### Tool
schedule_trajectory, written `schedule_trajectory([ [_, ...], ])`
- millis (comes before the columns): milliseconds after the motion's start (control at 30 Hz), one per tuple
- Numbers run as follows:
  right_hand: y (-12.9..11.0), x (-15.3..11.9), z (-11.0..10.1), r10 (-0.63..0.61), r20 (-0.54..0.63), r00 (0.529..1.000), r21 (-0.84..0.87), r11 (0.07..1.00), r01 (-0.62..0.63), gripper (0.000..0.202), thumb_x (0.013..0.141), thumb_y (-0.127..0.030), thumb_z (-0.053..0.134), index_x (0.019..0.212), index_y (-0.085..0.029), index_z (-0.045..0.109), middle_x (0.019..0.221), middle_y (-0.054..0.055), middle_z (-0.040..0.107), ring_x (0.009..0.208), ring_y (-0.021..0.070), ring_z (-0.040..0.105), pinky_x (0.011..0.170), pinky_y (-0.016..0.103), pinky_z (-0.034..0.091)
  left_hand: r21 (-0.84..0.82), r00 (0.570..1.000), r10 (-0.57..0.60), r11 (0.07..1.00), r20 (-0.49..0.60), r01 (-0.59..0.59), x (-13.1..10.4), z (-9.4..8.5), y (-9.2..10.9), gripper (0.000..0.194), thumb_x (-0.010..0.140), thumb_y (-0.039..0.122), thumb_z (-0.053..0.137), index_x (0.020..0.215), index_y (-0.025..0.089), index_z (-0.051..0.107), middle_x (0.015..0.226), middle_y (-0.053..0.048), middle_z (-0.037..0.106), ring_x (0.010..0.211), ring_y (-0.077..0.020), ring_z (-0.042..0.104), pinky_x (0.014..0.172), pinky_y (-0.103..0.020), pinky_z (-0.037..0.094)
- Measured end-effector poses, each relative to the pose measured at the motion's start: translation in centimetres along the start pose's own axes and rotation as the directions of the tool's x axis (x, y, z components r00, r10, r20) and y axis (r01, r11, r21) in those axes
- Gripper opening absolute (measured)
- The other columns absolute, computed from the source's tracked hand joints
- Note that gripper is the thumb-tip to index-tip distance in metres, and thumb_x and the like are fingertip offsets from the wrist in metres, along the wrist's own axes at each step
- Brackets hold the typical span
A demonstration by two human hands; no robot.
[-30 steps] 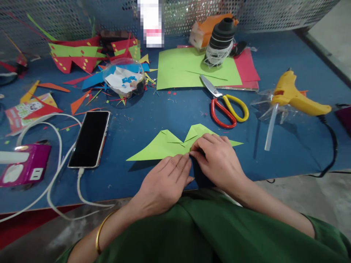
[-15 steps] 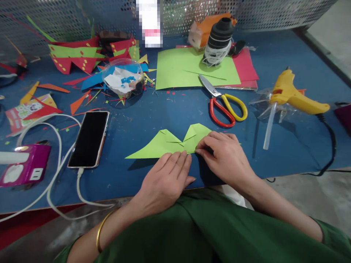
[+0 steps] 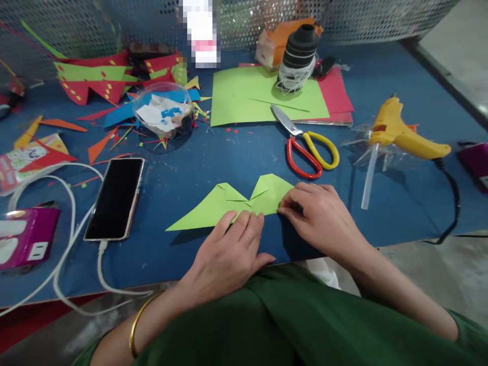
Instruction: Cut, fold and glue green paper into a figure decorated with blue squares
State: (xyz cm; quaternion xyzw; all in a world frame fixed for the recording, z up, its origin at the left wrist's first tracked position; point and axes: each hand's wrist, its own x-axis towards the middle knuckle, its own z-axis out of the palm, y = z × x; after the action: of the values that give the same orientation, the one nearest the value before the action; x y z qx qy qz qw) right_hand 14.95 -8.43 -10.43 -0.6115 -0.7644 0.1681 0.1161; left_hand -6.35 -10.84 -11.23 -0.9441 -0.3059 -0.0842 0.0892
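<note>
A folded sheet of lime-green paper lies on the blue table near its front edge, with a V-shaped notch in its far side and pointed at its left end. My left hand rests palm down, its fingers stretched out over the near edge of the paper. My right hand pinches that near edge between thumb and fingertips, further right; the paper's right end is hidden behind it. Beyond the paper lie scissors with one red and one yellow handle, blades pointing away to the left.
To the right is a yellow glue gun with its cord. A phone on a white cable lies left, beside a purple box. Further back are a round dish, paper scraps, green sheets and a thread-wound black spool.
My right hand has slid slightly to the right along the paper's near edge. The left hand's fingers have spread a little. The whole view has shifted slightly.
</note>
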Motion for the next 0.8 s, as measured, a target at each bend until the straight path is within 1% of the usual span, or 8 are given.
schedule_trajectory([
  [133,-0.1,0.2,-0.1,0.004,0.014,1.000,-0.001,1.000,-0.004,0.011,0.086,-0.017,0.062,0.076,-0.019,0.065,0.080,0.002,0.067,0.084,0.0227,0.063,0.077,0.036,0.033,-0.005,1.000,-0.012,1.000,-0.022,0.012,0.3,0.2,0.1,0.059,0.100,0.052,0.046,0.132,0.004,0.061,0.120,-0.011,0.071,0.112,-0.0249,0.059,0.105,-0.042,0.037],
  [267,-0.2,0.2,-0.1,0.008,0.019,1.000,-0.004,1.000,-0.008,0.011,0.086,-0.017,0.062,0.075,-0.018,0.065,0.081,0.002,0.067,0.083,0.0218,0.063,0.078,0.036,0.033,-0.021,1.000,-0.027,0.999,0.005,0.027,0.9,0.2,0.2,0.062,0.098,0.057,0.046,0.135,0.009,0.060,0.119,-0.012,0.071,0.111,-0.0267,0.059,0.106,-0.044,0.036],
  [367,0.1,0.1,-0.3,0.020,0.014,1.000,0.004,1.000,-0.020,0.011,0.086,-0.018,0.062,0.076,-0.019,0.066,0.082,0.002,0.068,0.084,0.0218,0.064,0.079,0.035,0.033,-0.037,0.999,-0.039,0.999,0.017,0.039,1.2,0.1,0.3,0.062,0.098,0.056,0.045,0.134,0.008,0.061,0.116,-0.012,0.071,0.110,-0.0274,0.059,0.107,-0.045,0.035],
  [533,1.2,0.0,-1.0,0.055,0.003,0.998,-0.012,0.998,-0.055,0.012,0.085,-0.016,0.062,0.075,-0.020,0.066,0.081,0.001,0.070,0.083,0.0211,0.063,0.077,0.035,0.033,-0.040,0.999,-0.033,0.999,0.023,0.033,1.2,0.0,0.3,0.062,0.099,0.055,0.044,0.134,0.007,0.061,0.117,-0.014,0.070,0.111,-0.0288,0.059,0.107,-0.047,0.034],
  [700,1.5,0.1,-1.2,0.050,0.016,0.999,-0.040,0.998,-0.049,0.013,0.082,-0.012,0.060,0.073,-0.020,0.066,0.078,0.001,0.069,0.081,0.0206,0.063,0.075,0.034,0.033,-0.027,0.999,0.034,0.999,-0.011,-0.035,1.9,0.1,0.6,0.063,0.100,0.053,0.044,0.128,-0.001,0.063,0.112,-0.015,0.071,0.106,-0.0278,0.058,0.104,-0.043,0.036],
  [800,1.4,0.1,-1.2,0.037,0.008,0.999,-0.049,0.998,-0.037,0.015,0.083,-0.011,0.059,0.072,-0.019,0.065,0.078,0.002,0.068,0.081,0.0200,0.063,0.075,0.034,0.033,-0.049,0.999,0.048,0.998,0.015,-0.047,2.7,0.1,0.7,0.067,0.097,0.057,0.047,0.130,0.001,0.061,0.109,-0.013,0.070,0.100,-0.0272,0.058,0.100,-0.042,0.038],
])
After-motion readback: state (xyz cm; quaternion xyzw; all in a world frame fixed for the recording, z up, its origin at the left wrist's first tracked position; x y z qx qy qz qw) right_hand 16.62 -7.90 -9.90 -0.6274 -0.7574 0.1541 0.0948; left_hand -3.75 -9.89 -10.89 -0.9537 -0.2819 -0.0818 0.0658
